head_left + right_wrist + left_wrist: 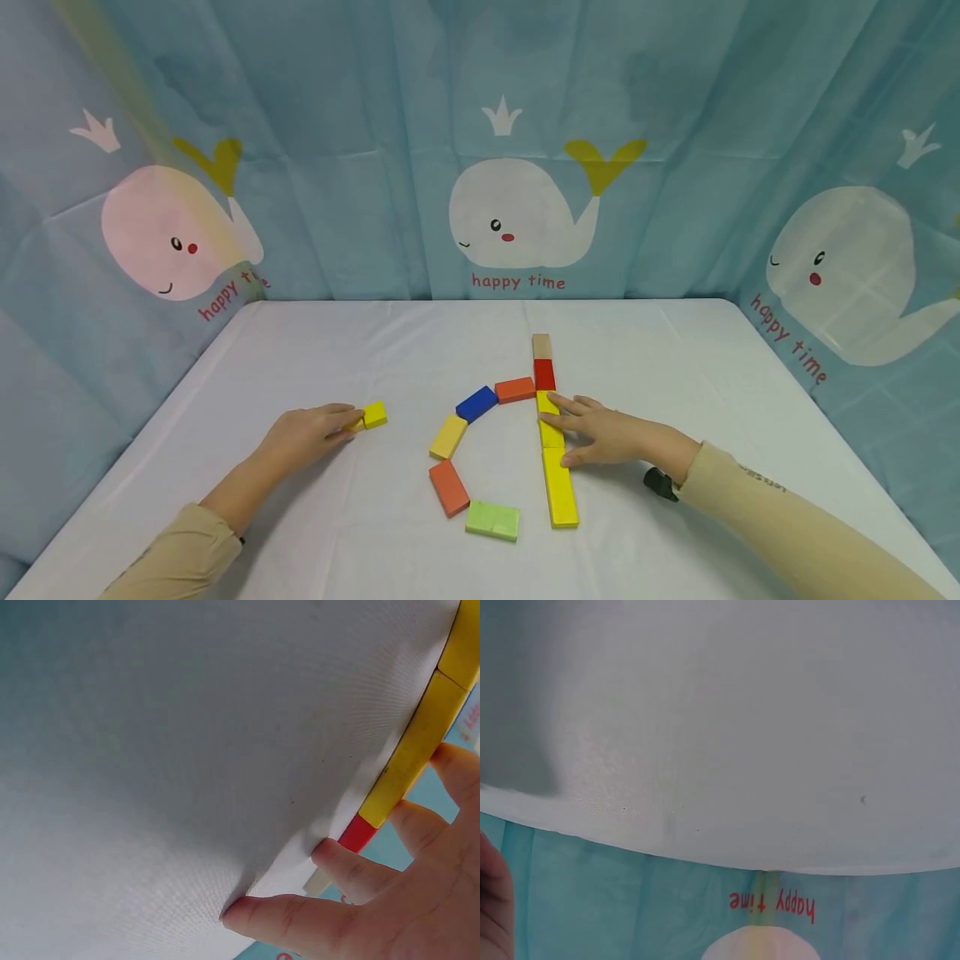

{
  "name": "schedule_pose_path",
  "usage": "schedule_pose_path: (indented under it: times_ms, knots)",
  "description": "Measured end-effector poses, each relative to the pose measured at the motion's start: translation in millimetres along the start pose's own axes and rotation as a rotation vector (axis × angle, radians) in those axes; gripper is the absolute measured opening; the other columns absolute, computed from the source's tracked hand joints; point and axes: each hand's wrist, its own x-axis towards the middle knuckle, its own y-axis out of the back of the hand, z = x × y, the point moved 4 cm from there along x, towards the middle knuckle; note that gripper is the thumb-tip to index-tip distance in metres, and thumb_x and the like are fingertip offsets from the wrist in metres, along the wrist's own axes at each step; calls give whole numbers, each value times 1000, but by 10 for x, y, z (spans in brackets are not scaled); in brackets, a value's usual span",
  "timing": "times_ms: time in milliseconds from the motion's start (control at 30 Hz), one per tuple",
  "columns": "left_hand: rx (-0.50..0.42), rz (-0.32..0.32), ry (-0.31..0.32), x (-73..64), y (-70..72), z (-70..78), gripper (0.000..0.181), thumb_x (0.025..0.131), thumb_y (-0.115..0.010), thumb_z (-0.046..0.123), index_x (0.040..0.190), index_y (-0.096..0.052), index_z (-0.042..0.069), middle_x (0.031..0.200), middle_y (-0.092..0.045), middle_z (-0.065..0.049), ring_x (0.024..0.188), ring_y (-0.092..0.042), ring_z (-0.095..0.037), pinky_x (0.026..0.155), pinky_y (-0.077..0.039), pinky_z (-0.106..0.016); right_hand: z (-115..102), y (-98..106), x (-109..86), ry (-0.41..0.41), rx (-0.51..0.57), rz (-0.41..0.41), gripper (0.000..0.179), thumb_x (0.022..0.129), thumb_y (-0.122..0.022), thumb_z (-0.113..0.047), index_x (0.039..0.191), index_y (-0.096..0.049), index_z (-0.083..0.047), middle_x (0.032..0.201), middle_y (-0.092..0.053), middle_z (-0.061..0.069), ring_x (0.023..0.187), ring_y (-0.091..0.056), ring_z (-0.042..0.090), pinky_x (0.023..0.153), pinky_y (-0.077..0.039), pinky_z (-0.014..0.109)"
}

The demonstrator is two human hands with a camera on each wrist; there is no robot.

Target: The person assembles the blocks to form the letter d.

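At the left of the table my left hand (303,435) pinches a small yellow block, partly hidden by its fingers, against a yellow cube-like block (375,415). My right hand (611,433) lies with fingers spread along a straight row; its fingertips touch the upper yellow block (551,429), and the thumb is beside the lower yellow block (561,492). Above them in the row are a red block (544,375) and a plain wooden block (542,347). In the left wrist view only a sliver of the hand shows, no blocks.
Left of the row, a curve of blocks bends round: orange-red (515,390), blue (477,404), pale yellow (448,437), another orange-red (449,488), and green (492,521). The white table (337,350) ends at a blue whale-print curtain (337,208).
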Motion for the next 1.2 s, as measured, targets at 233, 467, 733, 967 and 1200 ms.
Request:
schedule_pose_path:
  times_ms: [233, 467, 733, 967, 1200]
  knots:
    - [32, 115, -92, -13, 40, 25, 35, 74, -83, 13, 107, -74, 5, 101, -71, -7, 65, -67, -19, 55, -52, -32, 1, -3, 0, -1, 2, 2, 73, 88, -68, -45, 150, -39, -20, 161, -16, 8, 141, -18, 47, 101, -29, 68]
    - [54, 206, -174, 7, 125, 142, 39, 70, -84, 13, 107, -74, 7, 99, -71, -7, 51, -59, -14, 45, -45, -25, -4, -5, -4, -8, -2, -3, 73, 88, -68, -46, 150, -39, -20, 162, -15, 7, 141, -18, 46, 101, -29, 68]
    - [13, 324, -282, 44, 169, 368, 59, 103, -28, 45, 102, -74, 8, 93, -70, -9, 47, -57, -14, 41, -41, -23, -12, 8, -1, -16, 6, -5, 73, 87, -68, -45, 150, -39, -21, 162, -15, 7, 142, -16, 46, 100, -30, 69]
    - [-15, 329, -338, 109, 242, 643, 41, 103, -44, 37, 103, -74, 8, 94, -72, -6, 51, -62, -13, 44, -45, -23, -3, 11, 10, -12, 6, -3, 73, 88, -68, -45, 150, -39, -21, 162, -14, 7, 142, -16, 46, 100, -30, 68]
    - [-43, 235, -394, 205, 267, 982, 33, 76, -82, 17, 108, -73, 10, 101, -71, -2, 51, -59, -8, 50, -43, -13, -2, -7, 7, -27, 11, -5, 73, 87, -68, -45, 150, -39, -23, 162, -14, 6, 142, -16, 45, 100, -29, 68]
